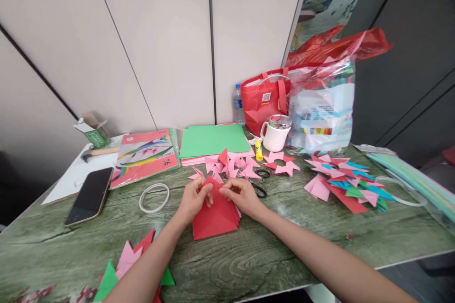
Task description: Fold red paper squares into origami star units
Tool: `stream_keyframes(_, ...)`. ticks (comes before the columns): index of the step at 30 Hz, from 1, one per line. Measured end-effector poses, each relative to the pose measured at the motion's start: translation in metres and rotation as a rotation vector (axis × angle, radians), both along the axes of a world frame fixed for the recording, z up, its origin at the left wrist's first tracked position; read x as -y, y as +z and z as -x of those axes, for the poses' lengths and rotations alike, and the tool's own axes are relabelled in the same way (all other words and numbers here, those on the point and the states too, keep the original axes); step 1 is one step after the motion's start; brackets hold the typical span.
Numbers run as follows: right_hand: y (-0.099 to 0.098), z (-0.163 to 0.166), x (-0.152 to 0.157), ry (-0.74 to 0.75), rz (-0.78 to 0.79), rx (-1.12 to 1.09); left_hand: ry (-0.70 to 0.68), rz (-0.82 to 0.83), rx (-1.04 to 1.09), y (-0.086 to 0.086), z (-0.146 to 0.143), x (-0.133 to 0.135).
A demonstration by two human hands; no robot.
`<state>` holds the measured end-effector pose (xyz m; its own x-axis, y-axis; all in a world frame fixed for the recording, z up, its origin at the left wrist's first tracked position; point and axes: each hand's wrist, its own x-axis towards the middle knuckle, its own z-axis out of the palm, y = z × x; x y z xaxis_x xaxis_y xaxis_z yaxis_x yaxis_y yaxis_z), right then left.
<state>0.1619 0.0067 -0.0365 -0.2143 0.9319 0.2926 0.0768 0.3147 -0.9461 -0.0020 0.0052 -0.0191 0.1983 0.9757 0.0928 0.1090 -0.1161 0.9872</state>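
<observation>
My left hand (196, 196) and my right hand (242, 195) meet over the middle of the table. Between them is a piece of red paper (216, 201), pinched near its upper part by the fingers of both hands. It overlaps a small stack of red paper (216, 228) lying on the table, so I cannot tell where one ends and the other begins. Just beyond my hands lie folded pink paper pieces (231, 164). Black-handled scissors (260, 191) rest right of my right hand, partly hidden. Below my left forearm are folded green, pink and red pieces (128, 258).
Green paper sheets (215, 142), a glue stick (259, 150), a white mug (276, 135) and a red bag (261, 104) stand toward the back. At left are a phone (90, 196), a white ring (154, 198) and a hammer (101, 152). Folded colored pieces (350, 177) lie right.
</observation>
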Motion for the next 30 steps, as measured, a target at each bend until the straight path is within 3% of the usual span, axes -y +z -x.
stream_keyframes(8, -0.002, 0.003, 0.001, 0.056, 0.098, -0.090, 0.030, 0.051, -0.004, 0.001, -0.003, 0.002)
stream_keyframes(12, -0.003, 0.002, -0.002, -0.034, 0.073, -0.113, 0.103, 0.044, 0.050, 0.001, -0.003, 0.001)
stream_keyframes(20, -0.007, -0.009, -0.019, -0.239, 0.145, -0.425, 0.175, -0.186, -0.191, -0.006, -0.002, -0.002)
stream_keyframes(30, -0.002, -0.006, -0.014, -0.285, 0.153, -0.438, 0.300, -0.351, -0.323, -0.002, 0.001, -0.003)
